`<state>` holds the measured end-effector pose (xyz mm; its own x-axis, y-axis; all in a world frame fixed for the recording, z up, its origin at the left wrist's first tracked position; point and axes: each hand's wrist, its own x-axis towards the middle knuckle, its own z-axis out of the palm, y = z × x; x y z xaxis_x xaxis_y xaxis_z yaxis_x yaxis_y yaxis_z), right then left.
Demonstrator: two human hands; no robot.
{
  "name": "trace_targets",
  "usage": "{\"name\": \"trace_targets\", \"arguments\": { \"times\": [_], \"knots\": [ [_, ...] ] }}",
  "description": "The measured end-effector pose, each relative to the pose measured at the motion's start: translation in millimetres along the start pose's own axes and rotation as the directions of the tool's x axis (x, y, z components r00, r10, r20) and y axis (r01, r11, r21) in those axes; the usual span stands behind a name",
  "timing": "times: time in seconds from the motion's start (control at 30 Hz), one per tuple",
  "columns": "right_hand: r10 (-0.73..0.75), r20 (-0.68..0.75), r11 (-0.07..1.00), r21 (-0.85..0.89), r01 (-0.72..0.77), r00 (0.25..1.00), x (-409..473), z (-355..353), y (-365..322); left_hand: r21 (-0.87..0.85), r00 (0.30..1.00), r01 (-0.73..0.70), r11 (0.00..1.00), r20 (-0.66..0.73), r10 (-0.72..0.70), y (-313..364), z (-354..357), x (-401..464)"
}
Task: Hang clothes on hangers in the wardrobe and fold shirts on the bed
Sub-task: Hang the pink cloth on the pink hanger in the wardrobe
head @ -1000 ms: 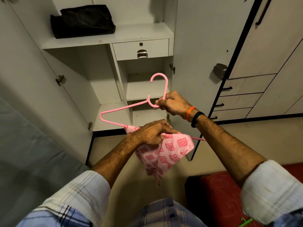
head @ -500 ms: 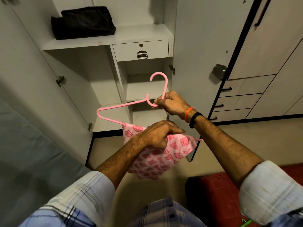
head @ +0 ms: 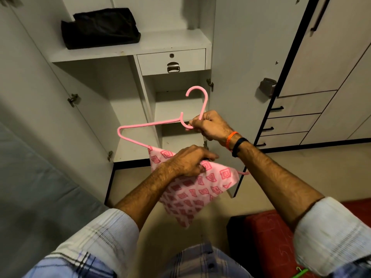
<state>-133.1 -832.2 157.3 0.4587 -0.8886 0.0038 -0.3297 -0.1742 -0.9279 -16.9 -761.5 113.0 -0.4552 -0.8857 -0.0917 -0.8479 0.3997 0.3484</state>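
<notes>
Hanger [head: 152,125], pink plastic, held in front of the open wardrobe [head: 128,55]. The person's right hand [head: 210,125] grips it with curled fingers at the base of the hook, which points up and away. The left hand [head: 188,161] pinches a pink cloth [head: 200,189] with a darker diamond print; the cloth is draped over the hanger's lower bar and hangs down nearer the person. A folded black garment [head: 100,27] lies on the wardrobe's upper shelf, far left. Below that shelf sits a small drawer [head: 172,61] with a metal pull. A red surface [head: 267,233] shows at near right.
</notes>
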Motion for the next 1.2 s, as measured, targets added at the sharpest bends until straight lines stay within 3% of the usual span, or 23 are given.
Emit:
{"name": "trace_targets", "arguments": {
  "times": [0.17, 0.4, 0.53, 0.6, 0.7, 0.77, 0.9, 1.0, 1.1, 1.2],
  "knots": [
    [0.0, 0.006, 0.998, -0.065, 0.001, 1.0, -1, -17, 0, -0.038, 0.979, 0.186, 0.982, -0.082, -0.189, -44, -9, -20],
    [0.023, 0.056, 0.996, -0.093, -0.018, 0.998, 1, -18, 3, -0.17, 0.948, 0.237, 0.957, -0.175, -0.266, -68, -12, -35],
    [0.046, 0.055, 0.998, -0.053, -0.043, 0.997, 5, -19, 9, -0.257, 0.825, 0.222, 0.941, -0.465, -0.322, -67, -9, -35],
    [0.057, 0.055, 0.998, -0.038, -0.055, 0.997, 7, -23, 12, -0.213, 0.761, 0.274, 0.938, -0.549, -0.347, -70, -11, -33],
    [0.059, 0.064, 0.998, -0.042, -0.056, 0.996, 8, -23, 15, -0.059, 0.789, 0.415, 0.908, -0.473, -0.392, -77, -17, -29],
    [0.058, 0.067, 0.997, -0.05, -0.055, 0.996, 8, -22, 15, -0.036, 0.829, 0.43, 0.902, -0.381, -0.41, -73, -18, -25],
    [0.057, 0.072, 0.995, -0.091, -0.05, 0.996, 9, -16, 16, -0.15, 0.95, 0.243, 0.958, -0.16, -0.266, -52, -15, -17],
    [0.055, 0.079, 0.993, -0.106, -0.047, 0.995, 10, -13, 15, -0.29, 0.983, 0.167, 0.942, -0.029, -0.183, -37, -2, -6],
    [0.052, 0.089, 0.994, -0.103, -0.043, 0.995, 10, -14, 15, -0.291, 0.99, 0.105, 0.951, -0.06, -0.127, -29, 10, 2],
    [0.051, 0.094, 0.995, -0.089, -0.043, 0.994, 9, -16, 15, -0.319, 0.98, 0.113, 0.941, -0.118, -0.158, -28, 16, 6]
  ]
}}
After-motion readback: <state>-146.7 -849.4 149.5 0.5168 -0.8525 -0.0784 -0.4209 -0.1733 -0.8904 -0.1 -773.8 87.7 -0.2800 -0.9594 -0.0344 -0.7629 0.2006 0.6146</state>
